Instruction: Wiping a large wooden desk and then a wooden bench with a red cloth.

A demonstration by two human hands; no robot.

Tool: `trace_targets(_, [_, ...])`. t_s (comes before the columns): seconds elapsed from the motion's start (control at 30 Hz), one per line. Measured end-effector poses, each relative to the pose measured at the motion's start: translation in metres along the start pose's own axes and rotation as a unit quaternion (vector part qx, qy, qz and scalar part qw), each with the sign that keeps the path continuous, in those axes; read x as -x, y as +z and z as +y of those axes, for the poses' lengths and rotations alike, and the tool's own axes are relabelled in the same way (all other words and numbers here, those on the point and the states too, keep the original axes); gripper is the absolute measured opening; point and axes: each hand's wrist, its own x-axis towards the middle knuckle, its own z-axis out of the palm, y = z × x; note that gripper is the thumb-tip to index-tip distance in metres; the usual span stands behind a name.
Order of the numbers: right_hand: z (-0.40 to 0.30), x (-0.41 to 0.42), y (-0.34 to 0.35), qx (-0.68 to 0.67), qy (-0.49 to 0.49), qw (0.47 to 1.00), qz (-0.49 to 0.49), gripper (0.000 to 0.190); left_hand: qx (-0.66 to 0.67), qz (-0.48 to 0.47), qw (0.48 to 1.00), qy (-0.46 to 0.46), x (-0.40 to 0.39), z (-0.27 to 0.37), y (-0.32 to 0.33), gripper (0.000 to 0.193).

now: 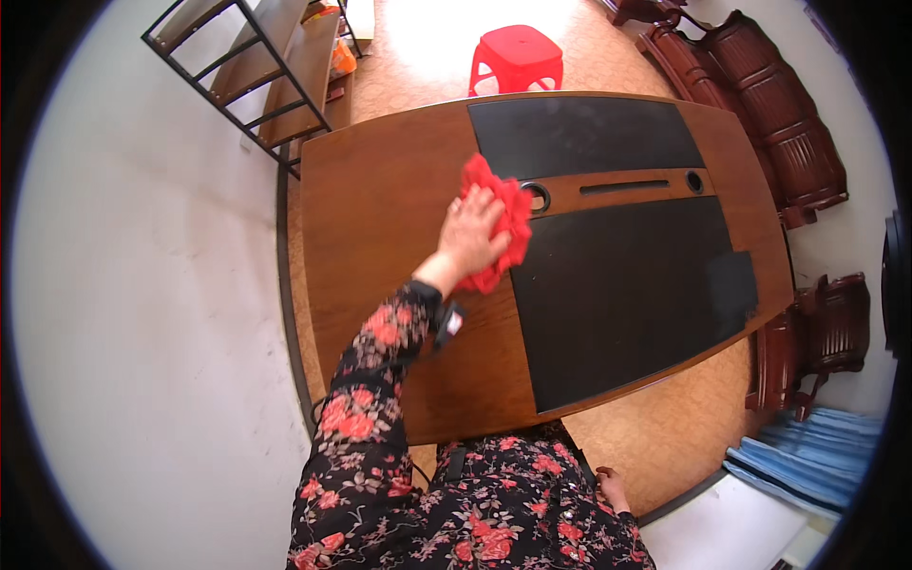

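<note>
My left hand (pixel 474 231) lies palm down on a crumpled red cloth (pixel 514 214), fingers spread over it and thumb towards the right. The cloth rests on the wooden table (pixel 385 192), near the left edge of the black inlaid panels, and reaches close to a round black-rimmed hole (pixel 539 198). A dark band with a small device (pixel 449 324) sits at my left wrist. Low at my right side hangs my right hand (pixel 610 488), away from the table; its fingers are too small to read clearly.
A red plastic stool (pixel 520 53) stands beyond the table's far edge. At the upper left is a metal-framed shelf (pixel 285 64) beside the white wall (pixel 157 285). Carved wooden seats (pixel 769 92) line the right side, with a blue striped curtain (pixel 805 456) at lower right.
</note>
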Motion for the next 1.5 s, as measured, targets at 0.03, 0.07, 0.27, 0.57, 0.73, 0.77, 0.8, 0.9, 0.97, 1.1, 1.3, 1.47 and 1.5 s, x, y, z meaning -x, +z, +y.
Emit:
trace_targets(0.03, [0.001,0.007,0.001,-0.004,0.003,1.000,0.007,0.030,-0.025,0.009,0.999,-0.023,-0.022,-0.018,0.000,0.056])
trace_targets(0.07, [0.006,0.011,0.002,0.003,-0.012,1.000,0.018,0.032,-0.050,-0.004,0.997,-0.056,-0.040,-0.035,-0.001,0.057])
trace_targets(0.27, [0.038,0.037,0.004,0.059,-0.077,0.994,0.043,0.031,-0.119,-0.012,0.962,-0.247,-0.050,-0.114,-0.020,0.067])
trace_targets(0.57, [0.023,0.003,0.013,0.076,0.044,0.995,-0.045,0.028,-0.061,-0.003,0.991,-0.119,0.147,-0.036,-0.058,0.066])
trace_targets(0.73, [0.017,-0.031,0.018,-0.038,0.016,0.999,-0.035,0.026,0.001,-0.124,0.992,-0.035,0.160,0.034,-0.075,0.065])
trace_targets(0.77, [0.021,-0.038,0.014,-0.062,0.039,0.996,-0.053,0.025,0.003,-0.107,0.994,-0.018,0.139,0.032,-0.066,0.064])
trace_targets(0.8, [0.012,-0.034,0.014,-0.073,0.042,0.995,-0.052,0.025,-0.002,-0.092,0.996,-0.008,0.123,0.027,-0.059,0.062])
trace_targets(0.9, [-0.003,-0.034,0.013,-0.113,0.042,0.992,-0.021,0.026,-0.008,0.008,0.999,-0.031,0.037,0.006,-0.022,0.051])
trace_targets(0.97, [-0.012,-0.028,0.017,-0.111,0.052,0.992,-0.017,0.027,-0.044,0.060,0.994,-0.079,-0.023,-0.022,0.000,0.050])
trace_targets(1.1, [-0.012,-0.013,0.019,-0.105,0.025,0.994,-0.023,0.029,-0.103,0.036,0.979,-0.175,-0.099,-0.053,0.026,0.048])
trace_targets(1.3, [-0.010,0.037,0.021,0.019,0.012,0.999,0.024,0.035,0.053,0.077,0.994,-0.059,-0.088,-0.029,0.054,0.034])
trace_targets(1.47, [0.033,-0.004,0.019,-0.041,-0.006,0.999,0.006,0.031,0.059,0.004,0.998,-0.007,-0.080,0.018,0.034,0.052])
trace_targets(1.5, [0.034,-0.003,0.014,-0.045,-0.002,0.999,0.007,0.031,0.051,-0.020,0.998,-0.008,-0.076,0.021,0.030,0.055])
